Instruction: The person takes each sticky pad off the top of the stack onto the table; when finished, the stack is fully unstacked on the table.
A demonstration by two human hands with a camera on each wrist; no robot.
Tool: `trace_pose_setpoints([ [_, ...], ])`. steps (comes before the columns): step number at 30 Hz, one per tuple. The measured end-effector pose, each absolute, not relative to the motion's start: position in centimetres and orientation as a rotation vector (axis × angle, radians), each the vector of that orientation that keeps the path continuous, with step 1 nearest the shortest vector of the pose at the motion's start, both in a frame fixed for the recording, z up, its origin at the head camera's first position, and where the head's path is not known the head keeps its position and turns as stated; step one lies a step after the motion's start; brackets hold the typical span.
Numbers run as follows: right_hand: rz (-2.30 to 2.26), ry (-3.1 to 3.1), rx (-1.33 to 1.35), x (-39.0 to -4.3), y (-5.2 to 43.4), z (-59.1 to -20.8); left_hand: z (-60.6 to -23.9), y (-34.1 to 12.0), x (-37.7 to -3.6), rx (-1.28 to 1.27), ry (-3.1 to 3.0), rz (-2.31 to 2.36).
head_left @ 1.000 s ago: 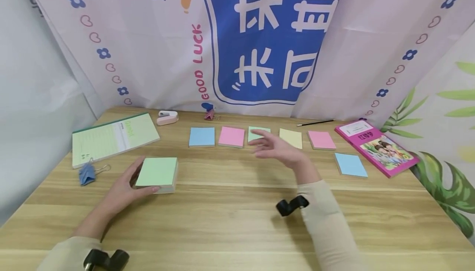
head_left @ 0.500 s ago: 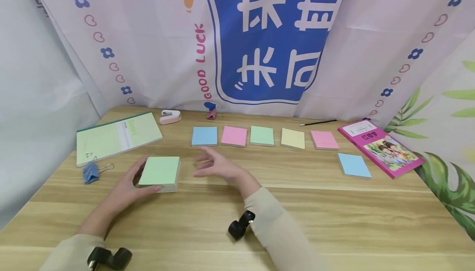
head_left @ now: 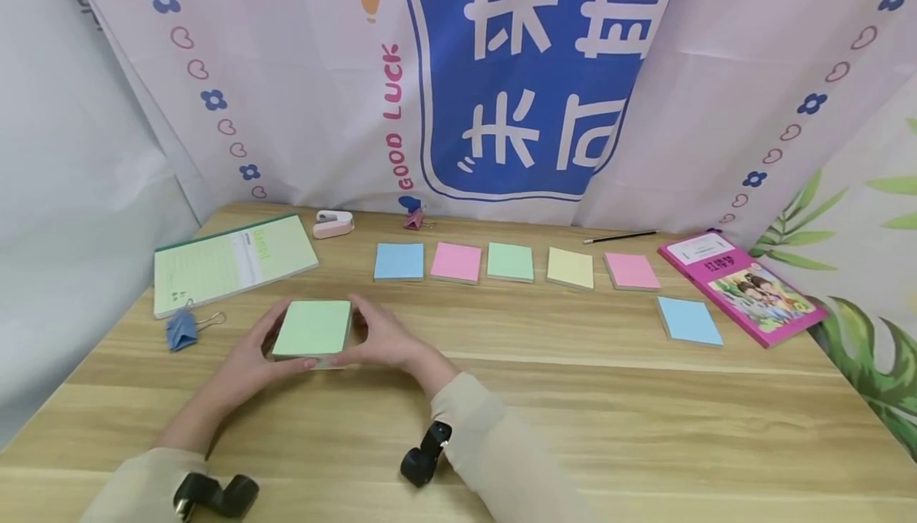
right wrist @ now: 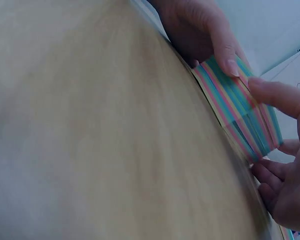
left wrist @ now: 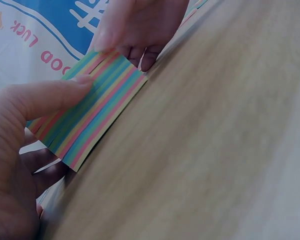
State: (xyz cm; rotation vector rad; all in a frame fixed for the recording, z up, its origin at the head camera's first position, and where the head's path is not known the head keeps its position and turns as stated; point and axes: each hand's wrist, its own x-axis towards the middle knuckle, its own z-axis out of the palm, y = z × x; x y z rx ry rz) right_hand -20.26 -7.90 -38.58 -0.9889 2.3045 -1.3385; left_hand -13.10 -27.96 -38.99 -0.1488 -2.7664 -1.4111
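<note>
Left hand and right hand both curled, I grip the stack between them on the counter. Just left of my left hand sits a clip; beyond it, a notebook.

Green notepad over on the counter | blue clip by it | pink-and-white stapler | pencil near magenta book
</note>
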Motion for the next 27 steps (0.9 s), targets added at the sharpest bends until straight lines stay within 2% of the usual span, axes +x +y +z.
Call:
trace_pose_setpoints([
  [6, -1.416, 2.27, -0.904, -20.2, -7.3, -38.8, -39.3, -27.9, -13.3, -0.171, -2.757, -1.418],
  [14, -1.797, 1.699, -0.608, -20.6, -3.9, -38.8, -39.6, -28.0, -13.4, -0.166, -2.777, -1.361],
  [19, -1.865, 1.586, -0.526, -20.9, 0.5, -38.1, -39.7, -28.0, -13.4, -0.226, -2.746, -1.274],
  [27, -1.967, 1.578, -0.394, -22.2, 10.4, -36.8, -39.5, -28.0, -13.4, -0.228, -2.774, -1.077],
])
